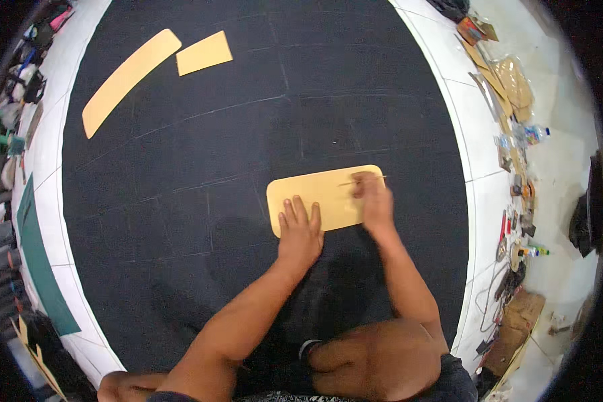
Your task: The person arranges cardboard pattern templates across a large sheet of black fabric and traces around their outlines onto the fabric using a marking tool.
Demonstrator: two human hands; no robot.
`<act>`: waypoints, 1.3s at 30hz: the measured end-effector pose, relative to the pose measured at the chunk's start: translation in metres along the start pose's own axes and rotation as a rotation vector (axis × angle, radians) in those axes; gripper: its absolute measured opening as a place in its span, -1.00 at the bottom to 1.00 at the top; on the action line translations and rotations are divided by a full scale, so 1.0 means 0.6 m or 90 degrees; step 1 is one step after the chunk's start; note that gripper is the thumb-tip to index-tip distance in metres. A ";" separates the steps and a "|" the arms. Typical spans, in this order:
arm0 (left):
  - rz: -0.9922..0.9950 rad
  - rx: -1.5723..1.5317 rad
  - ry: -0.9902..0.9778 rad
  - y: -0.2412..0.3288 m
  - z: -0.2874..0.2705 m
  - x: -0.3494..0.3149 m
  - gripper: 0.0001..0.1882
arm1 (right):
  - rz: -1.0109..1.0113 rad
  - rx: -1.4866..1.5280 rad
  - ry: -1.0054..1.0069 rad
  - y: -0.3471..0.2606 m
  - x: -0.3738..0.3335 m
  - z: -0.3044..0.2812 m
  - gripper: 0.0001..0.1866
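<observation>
A yellow card template with rounded corners lies on a large black cloth with thin pale lines drawn across it. Flat on the template's left half, fingers spread, my left hand presses it down. My right hand is over the template's right end, blurred by motion. Its fingers are closed round a thin pencil-like stick, whose kind I cannot make out. Farther off at the left rest a long curved yellow template and a smaller four-sided one.
White tiles border the cloth on both sides. A dark green mat lies along the left. On the right are bottles, red-handled scissors, brown card pieces and other clutter. My bare knee rests near the cloth's front.
</observation>
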State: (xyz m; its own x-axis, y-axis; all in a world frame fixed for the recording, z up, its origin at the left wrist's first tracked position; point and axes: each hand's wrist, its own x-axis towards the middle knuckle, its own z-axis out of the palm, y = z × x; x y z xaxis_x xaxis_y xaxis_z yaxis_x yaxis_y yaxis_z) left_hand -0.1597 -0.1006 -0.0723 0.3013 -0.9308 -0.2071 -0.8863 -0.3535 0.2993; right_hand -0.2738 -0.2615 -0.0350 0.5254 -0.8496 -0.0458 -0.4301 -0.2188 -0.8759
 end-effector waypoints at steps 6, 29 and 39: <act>-0.033 -0.045 -0.017 -0.001 0.007 -0.003 -0.25 | -0.175 -0.014 -0.348 -0.076 0.032 0.134 -0.70; 0.032 -0.023 0.119 0.003 0.046 -0.001 -0.37 | -0.254 -0.197 -0.398 -0.076 0.048 0.197 -0.72; 0.010 0.034 0.034 -0.004 0.028 0.000 -0.40 | -0.247 -0.207 -0.393 -0.079 0.054 0.199 -0.73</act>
State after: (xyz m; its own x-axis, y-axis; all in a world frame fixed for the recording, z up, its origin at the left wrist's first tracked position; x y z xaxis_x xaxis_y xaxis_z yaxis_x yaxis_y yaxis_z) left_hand -0.1634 -0.0979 -0.0886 0.3046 -0.9401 -0.1531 -0.9081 -0.3352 0.2509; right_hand -0.1487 -0.2212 -0.0523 0.9522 -0.2858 -0.1073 -0.2757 -0.6542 -0.7043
